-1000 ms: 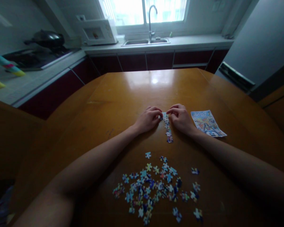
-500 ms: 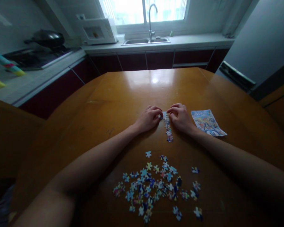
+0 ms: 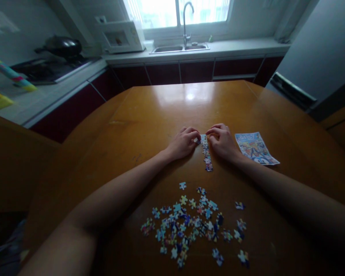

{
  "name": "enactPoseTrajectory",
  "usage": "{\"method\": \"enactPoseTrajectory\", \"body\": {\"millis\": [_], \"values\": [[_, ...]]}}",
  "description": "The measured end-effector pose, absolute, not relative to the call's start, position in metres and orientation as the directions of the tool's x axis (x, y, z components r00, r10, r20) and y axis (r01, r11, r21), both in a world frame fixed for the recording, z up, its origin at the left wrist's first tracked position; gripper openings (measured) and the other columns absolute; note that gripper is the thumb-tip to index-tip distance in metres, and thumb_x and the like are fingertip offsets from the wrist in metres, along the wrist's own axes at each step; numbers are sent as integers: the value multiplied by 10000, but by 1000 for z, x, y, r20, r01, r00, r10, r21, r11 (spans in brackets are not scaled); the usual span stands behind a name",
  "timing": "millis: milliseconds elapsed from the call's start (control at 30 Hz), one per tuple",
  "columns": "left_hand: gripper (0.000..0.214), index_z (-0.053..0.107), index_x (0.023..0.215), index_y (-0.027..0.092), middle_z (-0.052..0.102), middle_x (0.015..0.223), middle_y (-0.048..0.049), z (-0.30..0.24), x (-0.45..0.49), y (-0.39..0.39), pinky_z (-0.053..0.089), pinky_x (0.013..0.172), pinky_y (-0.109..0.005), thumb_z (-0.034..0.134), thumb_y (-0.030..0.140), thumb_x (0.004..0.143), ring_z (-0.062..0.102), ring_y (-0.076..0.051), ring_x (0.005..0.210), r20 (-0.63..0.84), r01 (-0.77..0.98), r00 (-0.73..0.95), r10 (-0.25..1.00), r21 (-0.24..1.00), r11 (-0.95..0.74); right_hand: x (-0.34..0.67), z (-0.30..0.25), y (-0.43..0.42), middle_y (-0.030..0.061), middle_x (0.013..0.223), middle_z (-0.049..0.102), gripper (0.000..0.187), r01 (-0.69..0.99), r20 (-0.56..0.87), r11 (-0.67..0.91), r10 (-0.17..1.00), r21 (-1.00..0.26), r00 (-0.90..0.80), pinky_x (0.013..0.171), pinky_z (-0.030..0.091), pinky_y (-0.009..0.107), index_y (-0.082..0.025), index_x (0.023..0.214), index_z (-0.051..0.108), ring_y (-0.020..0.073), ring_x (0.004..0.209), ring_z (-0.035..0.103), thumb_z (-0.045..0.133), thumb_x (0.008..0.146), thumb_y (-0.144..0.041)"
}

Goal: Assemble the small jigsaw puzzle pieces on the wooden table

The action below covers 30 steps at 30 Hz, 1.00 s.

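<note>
A narrow strip of joined jigsaw pieces (image 3: pixel 206 154) runs lengthwise away from me on the table. At its far end, my left hand (image 3: pixel 185 143) is closed, fingertips pinching a small pale puzzle piece (image 3: pixel 196 140) against the strip's left side. My right hand (image 3: pixel 222 142) rests at the strip's right side, thumb and fingers apart, with the fingertips by its far end; nothing shows in its grasp. Nearer to me lies a loose heap of jigsaw pieces (image 3: pixel 186 226), mostly blue, white and yellow.
A printed picture sheet (image 3: pixel 255 148) lies right of my right hand on the brown wooden table (image 3: pixel 149 115). Single pieces lie around the heap. Beyond are a counter with a sink (image 3: pixel 168 49), a white microwave (image 3: pixel 122 37) and a black pan (image 3: pixel 61 46) on the stove.
The whole view has shifted slightly, so everything appears a little further right. Both hands keep their places at the strip's far end, and the strip looks the same.
</note>
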<state>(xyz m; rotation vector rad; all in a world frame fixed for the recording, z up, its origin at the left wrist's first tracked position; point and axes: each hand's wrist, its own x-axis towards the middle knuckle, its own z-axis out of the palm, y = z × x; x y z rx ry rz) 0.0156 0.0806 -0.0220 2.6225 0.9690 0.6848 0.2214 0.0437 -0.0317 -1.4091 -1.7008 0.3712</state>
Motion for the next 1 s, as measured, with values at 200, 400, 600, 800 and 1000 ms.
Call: {"method": "enactPoseTrajectory", "body": {"millis": [200,400,600,800,1000], "values": [[203,686,989,230,642,1148,-41,-22,16,79,466,993,-398,558,107,892,523,-228,1091,338,550,656,675,398,-734,221,-32,43,112,1063,603,186,651,431,317,902,-690,18,991,451,485,-215,857,742,295,1097,545,568,815,-165],[197,687,999,234,634,1148,-42,-22,17,78,465,997,-392,552,124,906,524,-225,1101,337,552,653,679,402,-731,222,-30,42,108,1050,605,169,648,422,311,907,-695,17,1000,450,490,-217,846,741,292,1084,548,580,811,-179],[216,680,998,235,628,1154,-40,-21,17,77,461,1003,-382,548,103,891,524,-216,1106,330,549,655,680,410,-728,221,-29,41,113,1051,609,167,645,419,311,908,-698,16,1008,443,507,-219,838,735,300,1088,552,575,815,-176],[237,679,999,232,633,1147,-42,-21,17,76,464,1000,-390,540,85,875,520,-224,1098,334,549,657,675,402,-733,222,-31,42,108,1041,616,178,648,422,316,906,-693,9,1007,445,508,-228,834,734,300,1088,554,569,806,-167],[238,676,999,233,630,1157,-38,-21,18,76,461,1002,-393,534,82,882,510,-222,1103,323,558,654,684,405,-725,224,-32,44,108,1047,621,176,646,416,317,909,-695,1,1007,445,523,-235,837,731,309,1089,557,569,801,-176]]}}
